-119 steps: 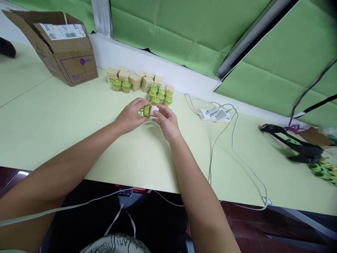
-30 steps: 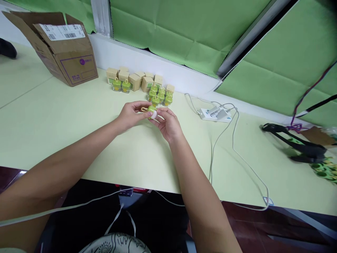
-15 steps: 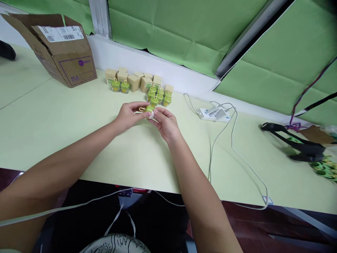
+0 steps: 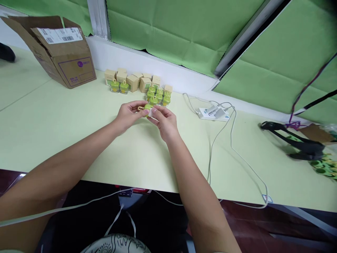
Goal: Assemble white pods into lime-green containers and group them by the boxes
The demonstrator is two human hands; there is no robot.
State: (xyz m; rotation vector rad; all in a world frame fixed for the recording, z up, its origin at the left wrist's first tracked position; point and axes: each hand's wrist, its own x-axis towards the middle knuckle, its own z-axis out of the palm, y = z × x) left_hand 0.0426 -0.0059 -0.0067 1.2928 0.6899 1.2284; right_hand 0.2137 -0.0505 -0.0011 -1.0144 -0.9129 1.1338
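Between my two hands, just above the table, is a small green-lidded bottle (image 4: 147, 107) with a yellow cord loop, tipped on its side so the loop points left. My left hand (image 4: 128, 115) is closed on its lid end, thumb in front. The fingers of my right hand (image 4: 165, 121) pinch a small white piece (image 4: 151, 112) at the other end; whether it is a label or part of the bottle I cannot tell. Right behind my fingers stand several matching green-lidded bottles (image 4: 158, 97). A pair of them (image 4: 119, 86) stands farther left.
Several small tan boxes (image 4: 133, 83) line the wall behind the bottles. An open cardboard carton (image 4: 75, 66) stands at back left. To the right are a white power strip (image 4: 213, 114) with loose cables, a black stand-like object (image 4: 295, 138) and green items (image 4: 325, 167) at the edge.
The bottle has turned slightly in my fingers, and my right thumb now lies farther over the white piece. Both hands stay in nearly the same place.
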